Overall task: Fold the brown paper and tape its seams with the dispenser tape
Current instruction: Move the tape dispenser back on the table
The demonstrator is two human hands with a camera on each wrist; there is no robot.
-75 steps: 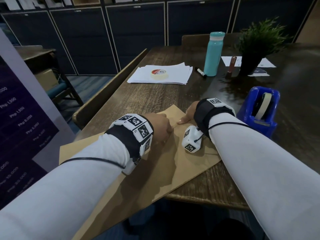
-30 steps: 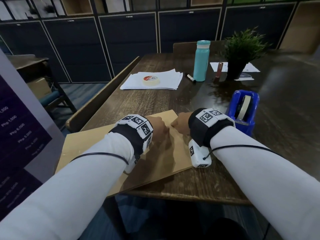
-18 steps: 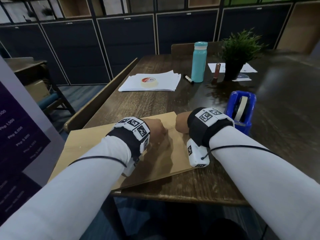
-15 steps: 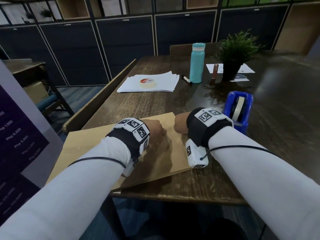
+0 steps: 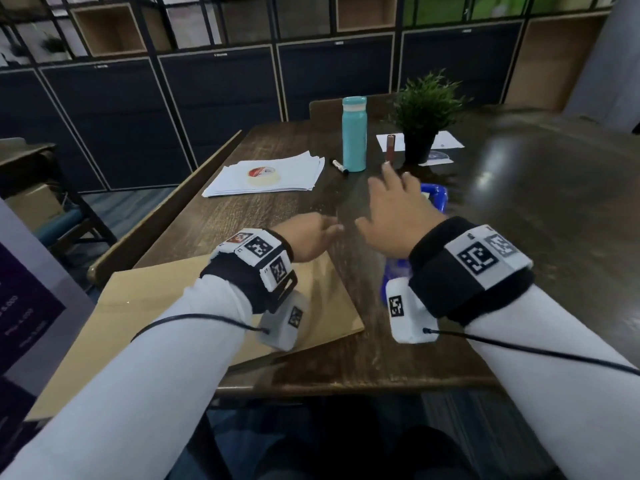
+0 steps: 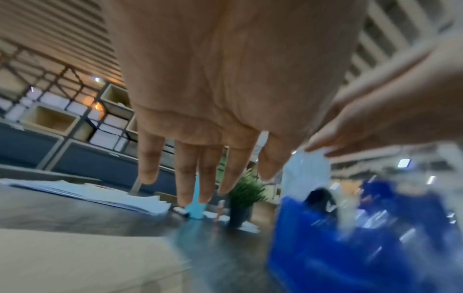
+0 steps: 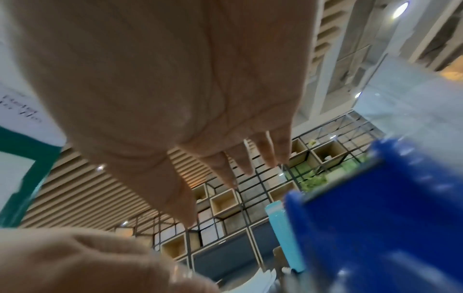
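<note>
The folded brown paper point(image 5: 166, 306) lies flat at the table's near left corner, part of it over the edge; the left wrist view shows its edge point(image 6: 75, 257). My left hand point(image 5: 325, 233) hovers past the paper's far right corner, fingers straight, holding nothing. My right hand point(image 5: 388, 188) is raised with spread fingers over the blue tape dispenser point(image 5: 438, 199), which it mostly hides. In both wrist views the dispenser point(image 6: 350, 247) point(image 7: 375, 218) is close and blurred. I see nothing in either palm.
A stack of white sheets point(image 5: 298, 178) with a masking tape roll point(image 5: 263, 174) lies at the far left. A marker point(image 5: 340, 167), a teal bottle point(image 5: 354, 133) and a potted plant point(image 5: 420, 112) stand behind. A bench back point(image 5: 166, 216) runs along the left side.
Both hands have left the paper, where they pressed with curled fingers, and moved forward and right. The right hand has risen over the dispenser and both hands have opened.
</note>
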